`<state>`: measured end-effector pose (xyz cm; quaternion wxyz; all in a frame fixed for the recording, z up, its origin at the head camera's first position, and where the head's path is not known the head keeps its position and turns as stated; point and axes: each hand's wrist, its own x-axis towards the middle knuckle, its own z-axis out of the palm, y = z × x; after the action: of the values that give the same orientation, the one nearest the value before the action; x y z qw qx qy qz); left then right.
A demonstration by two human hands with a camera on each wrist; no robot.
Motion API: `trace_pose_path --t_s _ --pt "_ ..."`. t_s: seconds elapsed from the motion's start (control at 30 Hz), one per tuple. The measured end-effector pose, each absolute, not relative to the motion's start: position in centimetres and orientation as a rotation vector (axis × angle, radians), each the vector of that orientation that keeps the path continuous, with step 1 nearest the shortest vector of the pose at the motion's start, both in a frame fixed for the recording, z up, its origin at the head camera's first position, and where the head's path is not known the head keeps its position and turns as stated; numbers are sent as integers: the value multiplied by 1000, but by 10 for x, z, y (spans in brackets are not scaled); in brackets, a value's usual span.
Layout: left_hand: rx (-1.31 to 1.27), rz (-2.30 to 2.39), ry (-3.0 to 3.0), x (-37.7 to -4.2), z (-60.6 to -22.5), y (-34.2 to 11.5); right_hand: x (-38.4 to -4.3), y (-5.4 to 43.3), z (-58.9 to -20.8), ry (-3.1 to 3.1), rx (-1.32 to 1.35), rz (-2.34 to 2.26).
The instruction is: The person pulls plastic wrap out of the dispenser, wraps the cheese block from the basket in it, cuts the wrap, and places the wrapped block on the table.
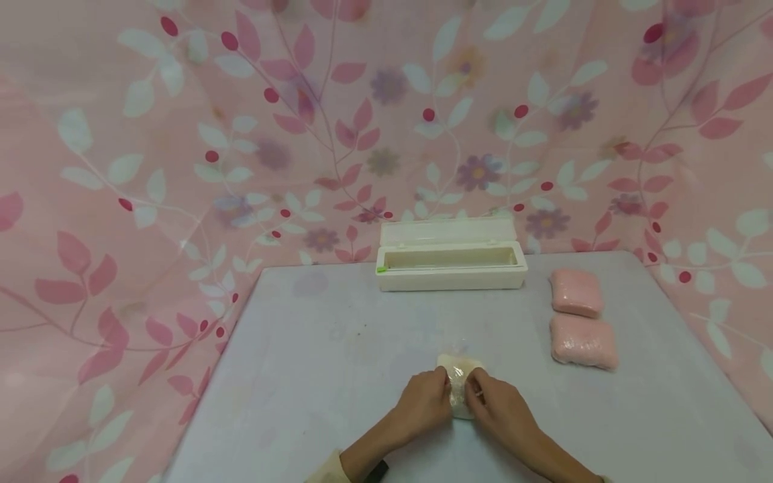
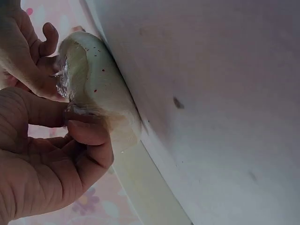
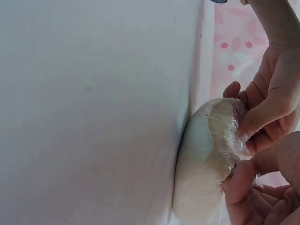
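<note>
A cream-white, rounded block (image 1: 461, 362) wrapped in clear cling film lies on the table before me. My left hand (image 1: 425, 397) pinches the gathered film (image 2: 64, 84) between thumb and forefinger at the block's left side. On the other side, my right hand (image 1: 502, 406) pinches the film too, its fingertips close to the left ones. In the left wrist view, small red specks dot the block's pale surface (image 2: 104, 70). Film is bunched and creased over the top of the block; what the block is made of stays hidden under the wrap.
At the table's back edge stands a long white cling film dispenser (image 1: 453, 279), its lid (image 1: 448, 232) raised and a small green piece (image 1: 381, 270) at its left end. Two pink film-wrapped blocks (image 1: 578, 292) lie to the right, one behind the other. Floral curtain (image 1: 386, 134) hangs behind.
</note>
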<state>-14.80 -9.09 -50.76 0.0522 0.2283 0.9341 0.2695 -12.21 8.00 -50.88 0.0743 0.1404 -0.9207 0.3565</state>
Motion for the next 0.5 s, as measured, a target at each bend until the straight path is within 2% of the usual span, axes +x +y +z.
trace_pose_path --t_s 0.1,0.23,0.37,0.5 --pt "607 797 2803 -148 -509 -86 -125 76 -509 -2849 361 1058" --pt "714 683 2907 -145 -507 -83 -124 72 -512 -2863 415 860" --pt "874 542 3043 -143 -506 -85 -125 73 -518 -2657 716 526" --pt "975 491 3109 -142 -508 -92 -130 79 -520 -2357 1074 400"
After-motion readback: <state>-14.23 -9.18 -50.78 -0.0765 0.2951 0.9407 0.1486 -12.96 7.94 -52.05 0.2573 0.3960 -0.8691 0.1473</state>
